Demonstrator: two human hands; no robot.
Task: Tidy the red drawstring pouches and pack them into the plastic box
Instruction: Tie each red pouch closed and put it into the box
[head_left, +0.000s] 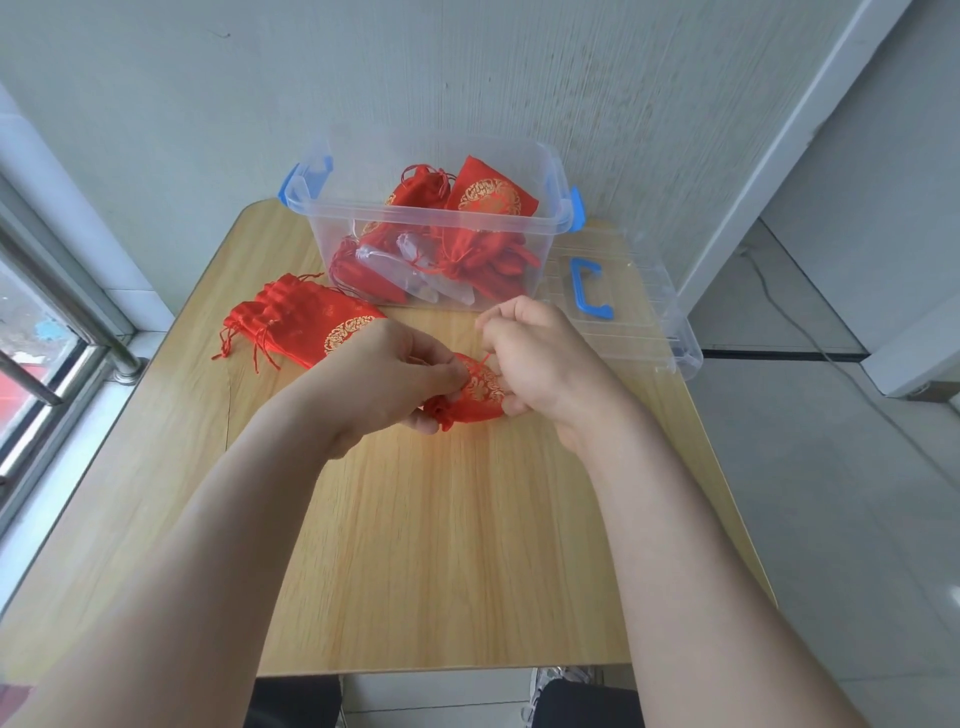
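A small red drawstring pouch (475, 396) with a gold round pattern is held just above the middle of the wooden table (441, 545). My left hand (387, 382) pinches its gathered neck and string. My right hand (535, 358) grips its other end, fingers curled, with a red string running up between them. A pile of several flat red pouches (301, 322) lies on the table to the left. The clear plastic box (436, 228) with blue latches stands at the back and holds several red pouches.
The box's clear lid (623, 306) with a blue handle lies to the right of the box, reaching over the table's right edge. A window frame (57, 322) and sill run along the left. A wall stands just behind the table.
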